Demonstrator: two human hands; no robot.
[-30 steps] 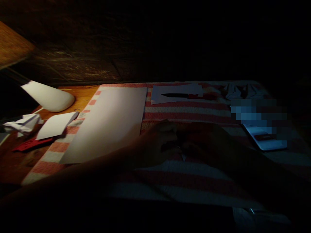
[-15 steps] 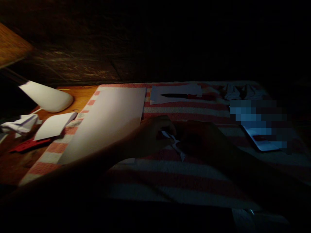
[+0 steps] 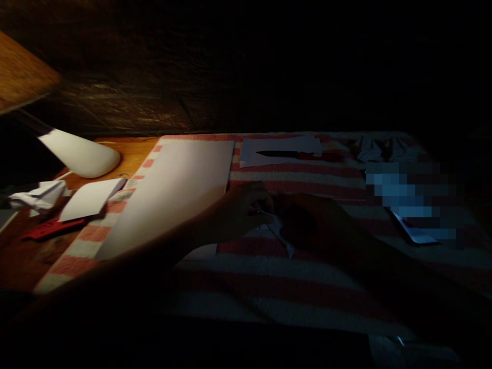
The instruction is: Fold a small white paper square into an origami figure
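The scene is very dark. My left hand (image 3: 236,210) and my right hand (image 3: 311,220) meet over the red and white striped cloth (image 3: 277,279). Between them is a small folded piece of white paper (image 3: 279,230), pinched by the fingers of both hands, with a pointed tip hanging down. The right hand is mostly in shadow, so its fingers are hard to make out. A large white sheet (image 3: 177,189) lies just left of my left hand.
A knife with a dark blade and red handle (image 3: 295,154) lies on a white paper at the back. A lamp (image 3: 79,154), a white card (image 3: 90,197), crumpled paper (image 3: 36,197) and a red strip (image 3: 52,228) sit at the left. A lit device (image 3: 417,233) is at the right.
My hands have drawn slightly apart and the small folded paper, hidden before, now shows between them. The view has shifted down a little.
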